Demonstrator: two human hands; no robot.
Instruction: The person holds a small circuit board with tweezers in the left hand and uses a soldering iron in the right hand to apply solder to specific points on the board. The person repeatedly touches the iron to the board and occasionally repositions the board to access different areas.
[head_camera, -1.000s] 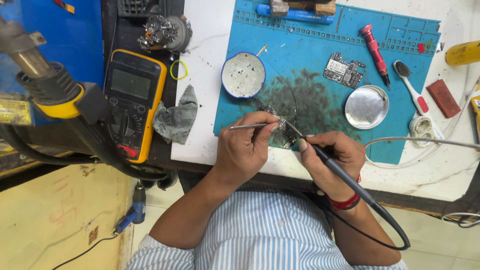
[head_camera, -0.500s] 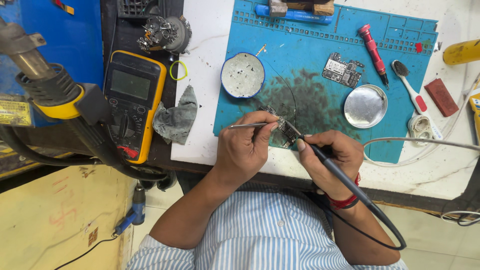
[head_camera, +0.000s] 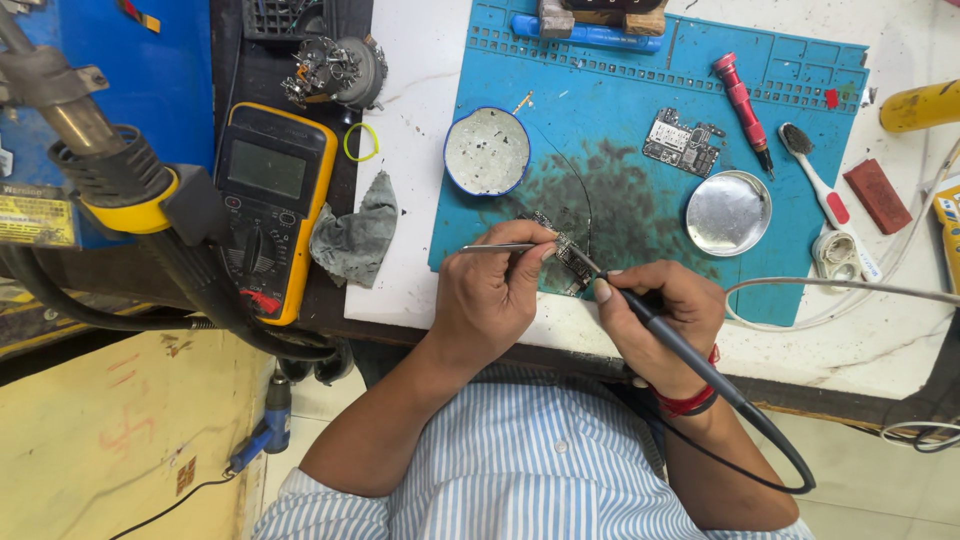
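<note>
Near table edge, on the blue mat (head_camera: 620, 130). Left hand (head_camera: 495, 295) pinches tweezers (head_camera: 500, 247), tips on the small circuit board (head_camera: 562, 258). Right hand (head_camera: 665, 315) wraps the soldering iron (head_camera: 660, 325), tip touching the board. Best done: wrists braced, tweezers steady, tip contact brief. Board looks dark, narrow, partly hidden by fingers.

A white worktop (head_camera: 420, 270) stands over a yellowish floor (head_camera: 100, 440), evenly lit.

Matt blue rubbery mat (head_camera: 620, 130), shiny metal dish (head_camera: 728, 212), crumpled grey cloth (head_camera: 355, 235)
</note>
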